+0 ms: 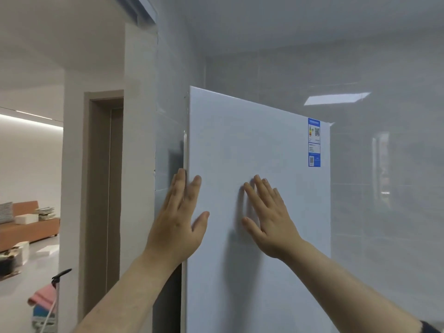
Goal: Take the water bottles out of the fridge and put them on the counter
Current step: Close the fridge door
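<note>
A tall white fridge fills the middle of the head view, its door closed. A blue label sits at the door's upper right. My left hand lies with straight fingers along the door's left edge, the fingertips reaching past the edge. My right hand rests flat on the door front, fingers spread. No water bottles and no counter are in view.
Glossy grey tiled wall stands to the right of and behind the fridge. A brown door frame is at the left. Beyond it lie a room with an orange sofa and a mop handle at the lower left.
</note>
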Tool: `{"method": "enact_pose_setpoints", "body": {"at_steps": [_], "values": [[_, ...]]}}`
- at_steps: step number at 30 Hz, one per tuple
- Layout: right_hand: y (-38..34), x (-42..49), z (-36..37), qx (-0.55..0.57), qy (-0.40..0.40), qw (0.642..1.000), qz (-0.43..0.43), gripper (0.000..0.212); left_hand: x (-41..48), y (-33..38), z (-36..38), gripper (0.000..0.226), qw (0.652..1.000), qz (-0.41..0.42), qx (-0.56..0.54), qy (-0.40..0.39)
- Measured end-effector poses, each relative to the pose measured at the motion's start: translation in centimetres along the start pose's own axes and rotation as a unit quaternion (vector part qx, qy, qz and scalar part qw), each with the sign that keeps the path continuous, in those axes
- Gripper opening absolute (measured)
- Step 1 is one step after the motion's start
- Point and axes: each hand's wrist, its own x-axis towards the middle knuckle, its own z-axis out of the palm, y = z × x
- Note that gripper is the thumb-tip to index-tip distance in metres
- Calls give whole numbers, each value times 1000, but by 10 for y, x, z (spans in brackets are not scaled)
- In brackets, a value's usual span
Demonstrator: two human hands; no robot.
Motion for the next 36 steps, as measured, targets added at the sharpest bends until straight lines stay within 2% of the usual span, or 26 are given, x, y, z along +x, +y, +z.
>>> {"method": "enact_pose_setpoints", "body": {"at_steps": [3, 7, 10, 13, 16, 21, 29, 36], "values": [[15, 15, 32, -47, 31, 998, -3, 69, 8, -44, 19, 73, 998, 24, 52, -14], [36, 42, 64, -100, 66, 993, 6, 71, 17, -94, 52, 82, 999, 40, 18, -11], [47, 58, 87, -135, 70, 988, 0, 72, 27, -117, 75, 86, 999, 42, -1, 1], [57, 69, 104, -161, 72, 984, -8, 69, 36, -136, 100, 78, 998, 55, 33, 4], [65, 78, 114, -182, 60, 981, -20, 67, 42, -154, 122, 81, 996, 45, 77, -13], [79, 92, 128, -201, 33, 979, -13, 66, 55, -183, 156, 87, 989, 42, 134, -53], [99, 103, 151, -242, 4, 970, 15, 65, 72, -213, 203, 86, 981, 23, 148, -121], [113, 105, 157, -271, 29, 962, 6, 70, 74, -218, 217, 89, 985, 17, 140, -96]]}}
